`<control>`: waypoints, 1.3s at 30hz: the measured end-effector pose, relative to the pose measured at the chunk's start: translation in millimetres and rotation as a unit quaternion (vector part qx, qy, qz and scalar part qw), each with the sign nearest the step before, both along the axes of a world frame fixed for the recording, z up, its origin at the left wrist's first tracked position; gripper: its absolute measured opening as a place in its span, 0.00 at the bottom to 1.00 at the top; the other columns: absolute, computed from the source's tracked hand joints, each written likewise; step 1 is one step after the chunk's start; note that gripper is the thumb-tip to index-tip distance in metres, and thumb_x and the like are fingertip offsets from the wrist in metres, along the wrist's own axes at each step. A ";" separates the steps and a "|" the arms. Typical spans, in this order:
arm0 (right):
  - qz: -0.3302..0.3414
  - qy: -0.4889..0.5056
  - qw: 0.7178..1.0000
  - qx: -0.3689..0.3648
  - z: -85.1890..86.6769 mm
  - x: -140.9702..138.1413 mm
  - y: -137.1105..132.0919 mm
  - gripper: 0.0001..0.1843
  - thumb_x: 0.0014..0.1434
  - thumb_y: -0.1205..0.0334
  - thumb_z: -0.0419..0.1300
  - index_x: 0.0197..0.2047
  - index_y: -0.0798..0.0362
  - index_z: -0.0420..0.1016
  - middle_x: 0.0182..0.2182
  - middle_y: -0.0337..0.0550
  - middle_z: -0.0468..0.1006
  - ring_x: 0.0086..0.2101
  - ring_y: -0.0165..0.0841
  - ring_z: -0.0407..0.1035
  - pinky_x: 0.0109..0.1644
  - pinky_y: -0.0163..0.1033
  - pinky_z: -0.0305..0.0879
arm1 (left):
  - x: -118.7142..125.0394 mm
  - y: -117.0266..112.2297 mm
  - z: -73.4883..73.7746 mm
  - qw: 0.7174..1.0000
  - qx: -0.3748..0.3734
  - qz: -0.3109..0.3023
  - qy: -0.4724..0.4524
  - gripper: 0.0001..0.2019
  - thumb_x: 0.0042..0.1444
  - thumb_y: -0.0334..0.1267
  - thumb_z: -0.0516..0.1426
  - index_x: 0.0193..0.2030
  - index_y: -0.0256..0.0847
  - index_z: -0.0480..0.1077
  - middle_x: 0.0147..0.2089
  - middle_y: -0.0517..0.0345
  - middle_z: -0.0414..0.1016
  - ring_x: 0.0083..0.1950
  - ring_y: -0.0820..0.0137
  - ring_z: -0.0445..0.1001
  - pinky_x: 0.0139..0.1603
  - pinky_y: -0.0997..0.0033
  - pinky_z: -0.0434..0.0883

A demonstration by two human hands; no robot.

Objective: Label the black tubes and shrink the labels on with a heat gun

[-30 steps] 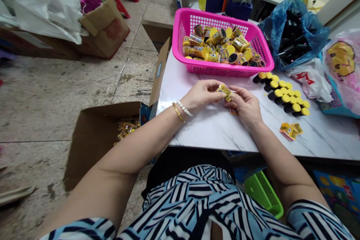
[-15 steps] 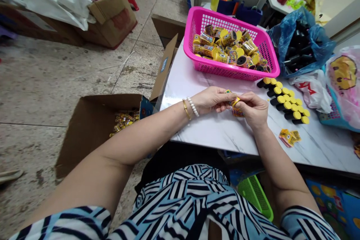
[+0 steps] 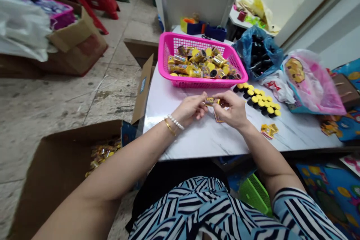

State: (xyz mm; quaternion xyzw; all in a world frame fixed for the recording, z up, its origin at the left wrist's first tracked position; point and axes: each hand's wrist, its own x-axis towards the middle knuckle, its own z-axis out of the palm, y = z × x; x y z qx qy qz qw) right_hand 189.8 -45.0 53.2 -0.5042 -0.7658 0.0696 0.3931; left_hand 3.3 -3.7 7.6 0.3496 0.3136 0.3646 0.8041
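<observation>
In the head view, a small canister (image 3: 211, 101) with a yellow printed label lies sideways between my hands, just above the table. The thumb and fingers of my left hand (image 3: 194, 108) pinch its left end. My right hand (image 3: 232, 108) is closed round the other end, hiding part of it. Below my right fingers lies a small stack of printed labels (image 3: 218, 117). Rows of black canisters with yellow caps (image 3: 260, 101), without labels, stand to the right. Another pile of yellow labels (image 3: 269, 131) rests nearer the table's front edge.
A pink basket (image 3: 202, 82) of labelled canisters stands behind my hands. Right of it are a blue bag (image 3: 257, 54) of black pieces and a white plastic bag (image 3: 278, 87). On the floor at left, a cardboard box (image 3: 56, 157) holds more wrapped pieces.
My view has swung to the right, so the table things appear farther left. The canister has turned to lie sideways between my fingers, and the label stack now shows on the table.
</observation>
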 end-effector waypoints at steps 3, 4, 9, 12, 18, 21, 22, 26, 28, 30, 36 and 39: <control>-0.059 0.038 0.998 0.011 31.9 18.2 38.3 0.14 0.66 0.51 0.66 0.50 0.49 0.83 0.38 0.41 0.82 0.34 0.32 0.76 0.43 0.41 0.78 | -2.0 3.5 1.8 0.995 0.024 0.088 0.038 0.23 0.58 0.56 0.71 0.37 0.37 0.71 0.24 0.63 0.72 0.17 0.80 0.63 0.14 0.81 0.54; -0.067 0.039 0.997 0.017 42.5 28.5 51.4 0.19 0.67 0.47 0.66 0.54 0.49 0.82 0.39 0.42 0.83 0.36 0.33 0.77 0.47 0.43 0.78 | -2.2 3.2 2.4 0.993 0.042 0.097 0.055 0.22 0.57 0.54 0.71 0.36 0.38 0.70 0.24 0.63 0.72 0.17 0.80 0.63 0.15 0.81 0.54; -0.124 -0.095 0.984 0.083 71.1 94.0 63.4 0.26 0.68 0.40 0.63 0.61 0.48 0.79 0.43 0.45 0.83 0.46 0.41 0.78 0.60 0.54 0.74 | -2.7 -2.7 0.5 0.978 0.151 0.085 0.119 0.21 0.57 0.55 0.70 0.35 0.40 0.72 0.26 0.60 0.74 0.20 0.76 0.66 0.22 0.78 0.59; -0.257 -0.215 0.937 0.102 55.9 134.3 28.1 0.20 0.70 0.45 0.60 0.49 0.52 0.84 0.43 0.53 0.81 0.51 0.49 0.74 0.65 0.63 0.66 | 1.3 -5.2 -5.9 0.940 0.269 0.099 0.186 0.16 0.61 0.51 0.67 0.34 0.39 0.75 0.27 0.57 0.76 0.26 0.72 0.70 0.30 0.73 0.64; -0.300 -0.333 0.894 -0.006 -2.2 176.1 -15.4 0.17 0.61 0.50 0.65 0.47 0.53 0.84 0.57 0.60 0.75 0.61 0.58 0.61 0.66 0.67 0.59 | 38.0 -13.1 -19.7 0.781 0.531 0.022 0.328 0.06 0.62 0.35 0.65 0.43 0.42 0.86 0.42 0.47 0.78 0.44 0.59 0.73 0.52 0.59 0.66; -0.291 -0.339 0.894 -0.025 -11.9 177.3 -11.1 0.18 0.62 0.53 0.62 0.50 0.55 0.79 0.58 0.62 0.74 0.61 0.57 0.59 0.66 0.66 0.58 | 52.4 -15.8 -23.5 0.727 0.566 -0.010 0.387 0.08 0.64 0.38 0.65 0.44 0.41 0.87 0.44 0.45 0.76 0.45 0.56 0.71 0.49 0.57 0.66; -0.289 -0.343 0.893 -0.030 -12.6 176.7 -8.4 0.19 0.61 0.53 0.62 0.50 0.56 0.77 0.56 0.63 0.75 0.61 0.57 0.59 0.66 0.66 0.57 | 54.5 -16.3 -24.7 0.715 0.572 -0.009 0.401 0.08 0.65 0.38 0.64 0.42 0.40 0.87 0.43 0.45 0.76 0.45 0.56 0.71 0.48 0.58 0.66; -0.288 -0.343 0.894 -0.016 -12.6 170.7 -4.3 0.16 0.59 0.54 0.62 0.47 0.54 0.74 0.47 0.58 0.78 0.56 0.55 0.64 0.63 0.63 0.60 | 52.2 -16.0 -30.1 0.715 0.574 0.029 0.398 0.06 0.63 0.33 0.65 0.36 0.38 0.85 0.39 0.49 0.76 0.42 0.61 0.72 0.45 0.61 0.67; -0.291 -0.314 0.903 0.018 -14.6 164.5 -9.7 0.15 0.58 0.54 0.63 0.46 0.53 0.74 0.44 0.54 0.79 0.53 0.53 0.68 0.60 0.60 0.62 | 46.8 -13.7 -32.2 0.747 0.552 0.062 0.365 0.03 0.61 0.31 0.67 0.37 0.39 0.85 0.38 0.52 0.75 0.40 0.64 0.73 0.42 0.64 0.68; -0.285 -0.278 0.916 0.051 -19.1 156.2 -19.3 0.17 0.58 0.53 0.65 0.47 0.52 0.74 0.44 0.52 0.80 0.50 0.50 0.70 0.58 0.56 0.64 | 40.0 -10.1 -32.8 0.773 0.537 0.102 0.322 0.03 0.61 0.31 0.68 0.40 0.40 0.85 0.38 0.54 0.74 0.38 0.67 0.73 0.40 0.67 0.69; -0.205 -0.234 0.950 0.028 -23.4 116.7 -49.2 0.22 0.62 0.52 0.66 0.56 0.53 0.76 0.51 0.53 0.83 0.52 0.49 0.74 0.60 0.55 0.67 | 23.6 -3.3 -28.5 0.753 0.572 0.221 0.239 0.04 0.62 0.30 0.67 0.41 0.41 0.84 0.40 0.56 0.74 0.39 0.70 0.74 0.40 0.70 0.72; -0.210 -0.135 0.967 0.045 -8.6 84.4 -56.9 0.17 0.65 0.48 0.66 0.51 0.50 0.81 0.47 0.50 0.85 0.49 0.46 0.76 0.59 0.53 0.69 | 21.1 -6.3 -25.3 0.725 0.605 0.240 0.225 0.04 0.64 0.32 0.66 0.42 0.41 0.84 0.42 0.54 0.74 0.41 0.69 0.74 0.42 0.70 0.73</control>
